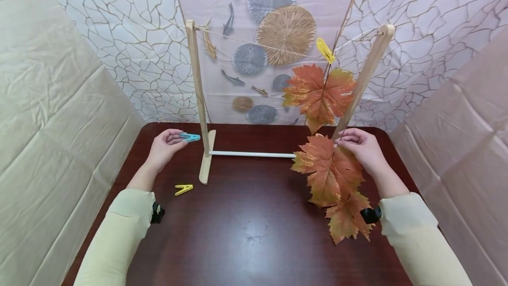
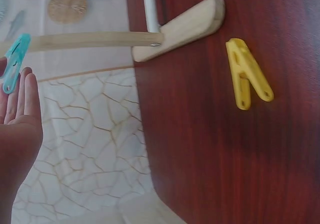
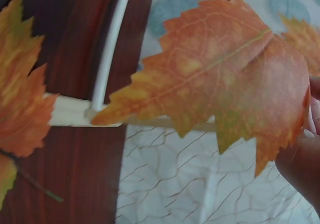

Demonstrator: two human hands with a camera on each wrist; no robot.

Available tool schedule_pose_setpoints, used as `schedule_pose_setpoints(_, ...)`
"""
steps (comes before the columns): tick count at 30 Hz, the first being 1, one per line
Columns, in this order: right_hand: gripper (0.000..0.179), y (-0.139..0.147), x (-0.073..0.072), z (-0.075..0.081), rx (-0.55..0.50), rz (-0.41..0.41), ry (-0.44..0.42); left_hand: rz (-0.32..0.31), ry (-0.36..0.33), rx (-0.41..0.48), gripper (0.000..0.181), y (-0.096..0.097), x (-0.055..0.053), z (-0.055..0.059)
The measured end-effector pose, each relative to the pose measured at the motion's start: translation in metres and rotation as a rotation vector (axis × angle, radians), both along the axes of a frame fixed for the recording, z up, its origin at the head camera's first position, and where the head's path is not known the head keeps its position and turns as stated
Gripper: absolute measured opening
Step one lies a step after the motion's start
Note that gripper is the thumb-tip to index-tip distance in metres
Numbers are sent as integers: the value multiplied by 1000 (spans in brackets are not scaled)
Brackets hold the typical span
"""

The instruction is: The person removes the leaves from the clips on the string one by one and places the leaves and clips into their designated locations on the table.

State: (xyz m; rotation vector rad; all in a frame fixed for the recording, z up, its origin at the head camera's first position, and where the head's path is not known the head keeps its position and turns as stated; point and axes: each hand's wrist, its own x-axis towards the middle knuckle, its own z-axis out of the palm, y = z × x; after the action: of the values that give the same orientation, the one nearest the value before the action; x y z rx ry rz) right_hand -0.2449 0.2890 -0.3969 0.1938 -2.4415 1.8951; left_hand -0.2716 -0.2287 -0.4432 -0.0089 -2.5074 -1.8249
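My left hand pinches a light blue clothespin beside the left post of a wooden stand. In the left wrist view, that clothespin sits above the outstretched fingers. By the right post, my right hand pinches the thin stem of a strand of orange maple leaves. A yellow clothespin is at the strand's upper stem, on the stand's string. One leaf fills much of the right wrist view and partly covers my right fingers.
A second yellow clothespin lies on the dark red table, near the stand's left foot. The stand has a left post, a right post and a white crossbar. Patterned cloth hangs behind.
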Motion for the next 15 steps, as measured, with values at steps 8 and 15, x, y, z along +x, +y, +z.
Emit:
schedule_pose_setpoints(8, 18, 27, 7, -22, 96, -50, -28, 14, -94, -53, 45, -12, 1, -25)
schedule_pose_setpoints(15, 16, 48, 20, -38, 133, -59, -51, 18, -137, -77, 45, -24, 6, -50)
